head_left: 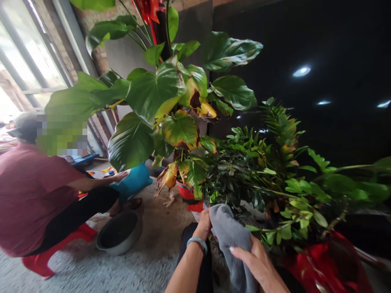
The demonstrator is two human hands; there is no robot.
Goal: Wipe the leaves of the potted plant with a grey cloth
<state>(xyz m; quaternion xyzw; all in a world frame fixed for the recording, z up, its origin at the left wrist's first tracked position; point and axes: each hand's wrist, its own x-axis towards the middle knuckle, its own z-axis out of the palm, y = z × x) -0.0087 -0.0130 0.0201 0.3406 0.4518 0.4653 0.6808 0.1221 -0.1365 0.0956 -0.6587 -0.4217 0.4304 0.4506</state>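
Right hand (pixel 259 260) and left hand (pixel 203 226) pinch a grey plush cloth (pixel 226 230) at five o'clock; its handling looks underway, unfinished.

Floor (pixel 85 272) (grey, rough tex in fg): grey basin (pixel 122 246) just beside red stool (pixel 82 232); red pot (pixel 185 191) w/ lg-leaf plant (pixel 155 89) farther back.

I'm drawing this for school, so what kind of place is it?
Perhaps a home's porch or entryway: there's a concrete-looking floor, a barred opening letting in daylight, and a large leafy plant.
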